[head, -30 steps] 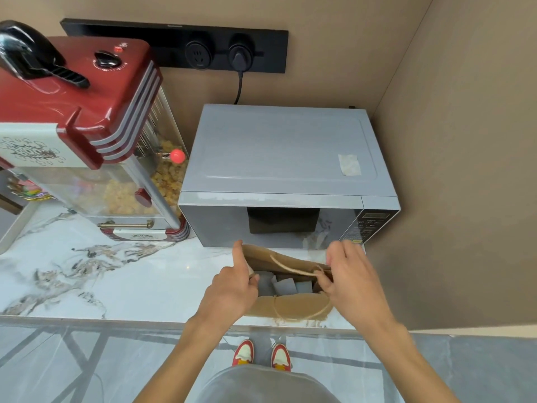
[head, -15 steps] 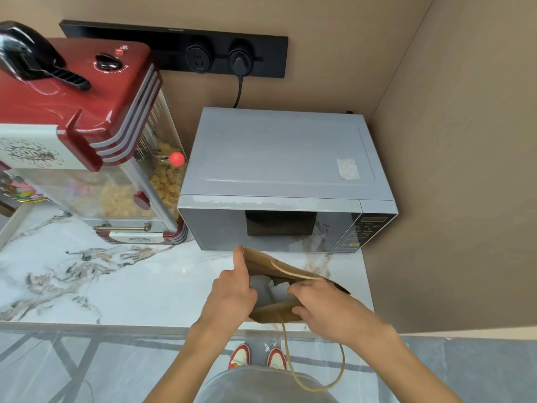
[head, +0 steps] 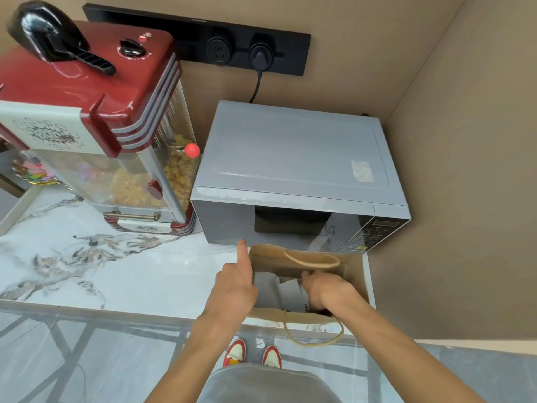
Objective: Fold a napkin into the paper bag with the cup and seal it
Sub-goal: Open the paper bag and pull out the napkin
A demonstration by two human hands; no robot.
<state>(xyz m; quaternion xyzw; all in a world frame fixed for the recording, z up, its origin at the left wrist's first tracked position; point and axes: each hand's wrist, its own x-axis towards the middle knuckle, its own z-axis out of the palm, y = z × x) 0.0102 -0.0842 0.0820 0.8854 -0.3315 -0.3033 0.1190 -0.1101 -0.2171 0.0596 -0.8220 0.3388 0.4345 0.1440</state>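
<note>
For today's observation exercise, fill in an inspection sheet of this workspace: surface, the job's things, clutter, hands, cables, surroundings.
Surface: white marble-patterned counter, bare to the left of the bag.
Job's things: paper bag open at the counter's front edge, one rope handle hanging over the edge; white napkin inside; cup not clearly visible.
Clutter: nothing seen.
Hands: left hand holds the bag's left rim, index finger pointing up; right hand reaches inside the bag, fingers hidden.
Cables: one black cable plugged into the wall socket strip, running down behind the microwave.
Surroundings: red popcorn machine left of the microwave; beige walls.
</note>
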